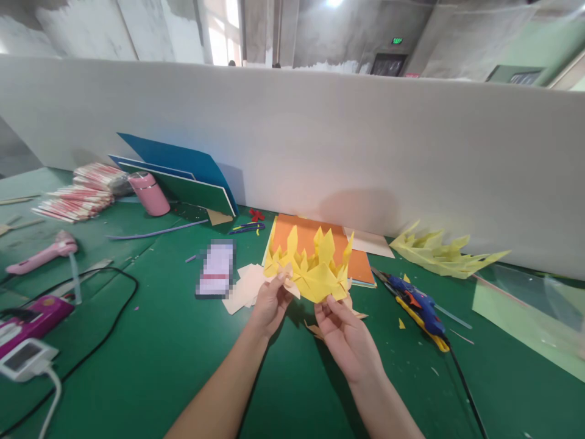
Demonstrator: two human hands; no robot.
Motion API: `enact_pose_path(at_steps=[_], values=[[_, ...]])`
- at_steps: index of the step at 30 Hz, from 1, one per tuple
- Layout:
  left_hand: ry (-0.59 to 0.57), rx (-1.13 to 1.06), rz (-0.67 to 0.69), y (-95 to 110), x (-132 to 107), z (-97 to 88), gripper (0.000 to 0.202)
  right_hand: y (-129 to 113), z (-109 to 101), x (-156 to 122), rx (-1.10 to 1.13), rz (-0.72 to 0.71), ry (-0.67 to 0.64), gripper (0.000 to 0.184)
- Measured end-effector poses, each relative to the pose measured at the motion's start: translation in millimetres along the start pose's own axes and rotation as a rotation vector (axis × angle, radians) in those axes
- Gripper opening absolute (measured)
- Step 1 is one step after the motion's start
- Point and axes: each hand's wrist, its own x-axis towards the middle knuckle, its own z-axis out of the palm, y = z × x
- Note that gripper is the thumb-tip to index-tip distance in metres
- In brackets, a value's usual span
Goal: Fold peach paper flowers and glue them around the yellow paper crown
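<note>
A yellow folded-paper crown (322, 280) with pointed tips is held up over the table in front of me. My right hand (345, 332) pinches its lower edge between thumb and fingers. My left hand (272, 305) is closed on a small peach folded-paper piece (289, 281) at the crown's left side; whether the piece is fixed to the crown I cannot tell. Behind the crown lies orange paper (361, 265). Pale peach paper sheets (240, 292) lie left of my left hand. More peach folded paper shows partly behind my right hand.
A blue glue gun (423, 311) and yellow-handled pliers (418, 318) lie at right, near a pale green paper crown (439, 256). At left are a phone (217, 268), a pink bottle (150, 194), a pink glue gun (46, 253) and a magenta power strip (39, 320) with cables.
</note>
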Motion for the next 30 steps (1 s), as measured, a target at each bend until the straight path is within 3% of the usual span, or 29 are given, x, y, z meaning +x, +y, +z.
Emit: enact_pose_path(at_steps=[9, 30], values=[[0.012, 0.023, -0.022, -0.5, 0.4, 2.9, 0.026, -0.4, -5.4, 1.4, -0.011, -0.051, -0.073, 0.022], [-0.081, -0.049, -0.134, -5.9, 3.9, 4.3, 0.021, 0.0, -0.5, -1.6, -0.001, -0.071, -0.048, 0.034]])
